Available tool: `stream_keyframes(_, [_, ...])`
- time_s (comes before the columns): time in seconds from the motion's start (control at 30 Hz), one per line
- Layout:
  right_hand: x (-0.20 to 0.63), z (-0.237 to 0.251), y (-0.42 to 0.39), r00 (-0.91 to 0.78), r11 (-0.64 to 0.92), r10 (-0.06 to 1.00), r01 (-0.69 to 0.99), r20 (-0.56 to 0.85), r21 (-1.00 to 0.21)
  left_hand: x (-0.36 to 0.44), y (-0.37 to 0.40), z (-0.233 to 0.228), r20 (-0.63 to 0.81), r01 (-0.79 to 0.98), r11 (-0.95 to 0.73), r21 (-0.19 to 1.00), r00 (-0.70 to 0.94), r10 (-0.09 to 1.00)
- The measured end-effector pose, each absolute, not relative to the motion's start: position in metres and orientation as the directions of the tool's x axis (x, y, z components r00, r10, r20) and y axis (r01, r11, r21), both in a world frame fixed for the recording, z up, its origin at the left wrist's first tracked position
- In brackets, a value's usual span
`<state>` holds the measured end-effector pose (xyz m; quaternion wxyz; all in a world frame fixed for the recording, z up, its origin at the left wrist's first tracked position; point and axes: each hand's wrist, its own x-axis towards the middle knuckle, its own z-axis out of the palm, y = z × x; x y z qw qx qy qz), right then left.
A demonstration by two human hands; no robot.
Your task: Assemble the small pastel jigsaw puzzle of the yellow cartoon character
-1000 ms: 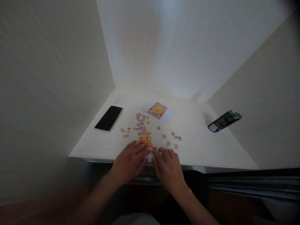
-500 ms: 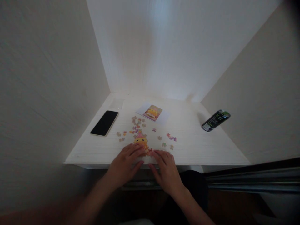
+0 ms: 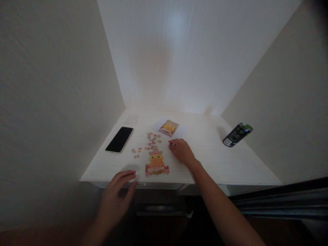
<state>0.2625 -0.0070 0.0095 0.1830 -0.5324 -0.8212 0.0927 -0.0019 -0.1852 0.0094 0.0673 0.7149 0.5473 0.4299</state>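
A partly joined jigsaw puzzle (image 3: 156,164) with a yellow, burger-like face lies close to the front edge of the white table. Left of it and over the edge, my left hand (image 3: 119,191) is open and holds nothing, its thumb apart from the fingers. My right hand (image 3: 181,151) reaches beyond the puzzle's right side, fingertips pinched low on the tabletop around a small puzzle piece that they mostly cover. Loose puzzle pieces (image 3: 151,138) lie in a cluster behind the puzzle, and a few more pieces (image 3: 136,151) are off to its left.
A picture card (image 3: 168,127) showing the same face rests on white paper (image 3: 157,123) farther back. A phone (image 3: 119,139) lies at left, near a clear plastic bag (image 3: 131,120). A dark can (image 3: 237,135) stands at right. Walls (image 3: 169,68) enclose the table's back and sides.
My hands have come off the puzzle. The left drew back to the left; the right moved forward and right to a loose piece. The puzzle's lower rows now show uncovered.
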Motion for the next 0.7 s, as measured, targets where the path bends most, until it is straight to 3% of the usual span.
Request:
stream_keyframes(0.1, [0.263,0.007,-0.005,-0.455,0.500,0.865,0.814,0.212,-0.296,-0.008,-0.195,0.010,0.531,0.731,-0.396,0.555,0.054,0.845])
stream_keyframes(0.27, [0.270,0.004,-0.014,-0.609,0.638,0.762,0.764,0.221,-0.096,-0.006,-0.194,0.009,0.524,0.723,-0.430,0.540,0.111,0.844])
stream_keyframes(0.33, [0.270,0.005,-0.018,-0.631,0.659,0.745,0.745,0.218,-0.097,-0.001,-0.189,0.008,0.527,0.716,-0.464,0.522,0.157,0.835])
stream_keyframes(0.4, [0.271,0.008,-0.021,-0.630,0.665,0.745,0.723,0.219,-0.185,0.006,-0.184,0.008,0.522,0.697,-0.507,0.507,0.220,0.824])
stream_keyframes(0.57, [0.278,0.011,-0.025,-0.540,0.567,0.810,0.620,0.229,-0.542,0.021,-0.174,0.009,0.513,0.644,-0.564,0.517,0.295,0.806])
stream_keyframes(0.7, [0.285,0.010,-0.025,-0.463,0.473,0.867,0.647,0.185,-0.598,0.019,-0.173,0.010,0.520,0.650,-0.545,0.530,0.259,0.814])
